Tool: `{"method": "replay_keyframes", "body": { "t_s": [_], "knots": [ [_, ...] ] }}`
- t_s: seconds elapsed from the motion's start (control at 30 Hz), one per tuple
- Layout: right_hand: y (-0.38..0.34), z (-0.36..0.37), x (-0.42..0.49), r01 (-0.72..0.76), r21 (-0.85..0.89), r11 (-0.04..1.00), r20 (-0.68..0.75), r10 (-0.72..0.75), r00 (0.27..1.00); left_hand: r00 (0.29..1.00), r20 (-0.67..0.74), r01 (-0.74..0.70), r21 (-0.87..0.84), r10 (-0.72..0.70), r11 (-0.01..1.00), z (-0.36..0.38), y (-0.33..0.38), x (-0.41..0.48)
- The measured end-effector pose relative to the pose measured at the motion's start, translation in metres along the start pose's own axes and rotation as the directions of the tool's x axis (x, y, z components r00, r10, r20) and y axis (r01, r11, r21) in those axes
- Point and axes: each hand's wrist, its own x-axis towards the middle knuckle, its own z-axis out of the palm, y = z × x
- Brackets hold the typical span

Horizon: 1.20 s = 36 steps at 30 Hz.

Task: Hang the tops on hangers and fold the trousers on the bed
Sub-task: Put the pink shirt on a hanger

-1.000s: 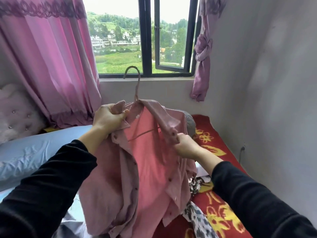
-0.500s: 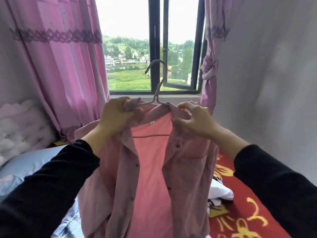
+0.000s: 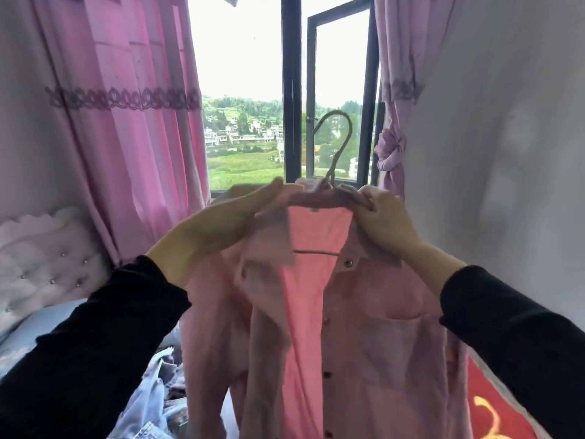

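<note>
no readable text, labels or numbers anywhere.

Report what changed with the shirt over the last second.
The right grip let go of the front edge of the pink shirt and moved up to pinch the collar beside the hook of the hanger. The left grip, earlier curled on the other collar side, now lies blurred along that shoulder. The shirt rose, and both shoulders now appear to sit on the hanger. Unchanged: both grips on the shirt, front unbuttoned.
</note>
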Motion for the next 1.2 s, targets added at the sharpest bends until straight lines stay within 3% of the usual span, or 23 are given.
{"method": "replay_keyframes", "body": {
  "t_s": [0.03, 0.07, 0.1, 0.13, 0.2, 0.27, 0.37, 0.47, 0.57, 0.63, 0.73, 0.8, 0.9, 1.03, 1.13, 1.2],
  "knots": [
    [0.0, -0.007, 0.002, 0.006, 0.023, 1.0, -0.008, -0.006, 1.0, 0.999, 0.041, -0.002, -0.014, 0.003, 1.0, -0.008, -0.001, -0.002],
    [0.0, -0.013, 0.003, 0.015, 0.042, 0.999, -0.009, -0.015, 1.0, 0.999, -0.042, -0.001, 0.071, 0.004, 0.997, -0.019, -0.005, 0.001],
    [-0.001, -0.017, 0.003, 0.021, 0.06, 0.998, 0.0, -0.021, 1.0, 0.98, -0.196, 0.022, 0.286, 0.036, 0.958, -0.028, -0.01, 0.003],
    [-0.003, -0.02, 0.002, 0.02, 0.077, 0.997, 0.011, -0.021, 1.0, 0.947, -0.309, 0.099, 0.548, 0.091, 0.83, -0.037, -0.018, 0.005],
    [-0.005, -0.02, -0.001, 0.007, 0.122, 0.993, 0.026, -0.01, 1.0, 0.954, -0.276, 0.162, 0.798, 0.113, 0.58, -0.046, -0.035, 0.006],
    [-0.008, -0.019, -0.003, -0.007, 0.161, 0.987, 0.019, 0.004, 1.0, 0.975, -0.199, 0.106, 0.809, 0.099, 0.578, -0.044, -0.051, 0.007],
    [-0.012, -0.016, -0.006, -0.014, 0.179, 0.984, 0.041, 0.007, 0.999, 0.955, -0.19, 0.03, 0.828, 0.229, 0.56, -0.04, -0.066, 0.011],
    [-0.018, -0.025, -0.002, -0.036, 0.321, 0.946, 0.09, 0.008, 0.996, 0.907, -0.232, -0.009, 0.824, 0.351, 0.567, -0.048, -0.069, 0.015],
    [-0.023, -0.039, 0.016, -0.166, 0.523, 0.836, 0.017, 0.184, 0.983, 0.825, -0.341, 0.041, 0.832, 0.451, 0.553, -0.063, -0.061, 0.017],
    [-0.024, -0.045, 0.025, -0.179, 0.434, 0.883, 0.036, 0.182, 0.983, 0.751, -0.414, 0.075, 0.828, 0.515, 0.555, -0.071, -0.055, 0.02],
    [-0.033, -0.041, 0.02, -0.019, 0.184, 0.983, 0.127, -0.005, 0.992, 0.74, -0.441, 0.114, 0.826, 0.507, 0.552, -0.081, -0.059, 0.015],
    [-0.042, -0.031, 0.021, 0.061, 0.078, 0.995, 0.067, -0.066, 0.996, 0.744, -0.45, 0.131, 0.823, 0.494, 0.552, -0.085, -0.063, 0.009],
    [-0.054, -0.017, 0.032, 0.055, -0.066, 0.996, -0.037, -0.057, 0.998, 0.721, -0.495, 0.167, 0.804, 0.484, 0.571, -0.087, -0.058, 0.004],
    [-0.07, -0.002, 0.028, -0.017, -0.005, 1.0, -0.123, 0.016, 0.992, 0.707, -0.535, 0.218, 0.787, 0.462, 0.578, -0.088, -0.038, -0.014],
    [-0.083, 0.001, 0.01, -0.104, 0.118, 0.988, -0.104, 0.117, 0.988, 0.671, -0.614, 0.368, 0.762, 0.415, 0.532, -0.088, -0.025, -0.053],
    [-0.095, -0.001, 0.0, -0.109, 0.193, 0.975, -0.083, 0.127, 0.988, 0.666, -0.628, 0.393, 0.755, 0.403, 0.525, -0.087, -0.01, -0.083]
  ]
}}
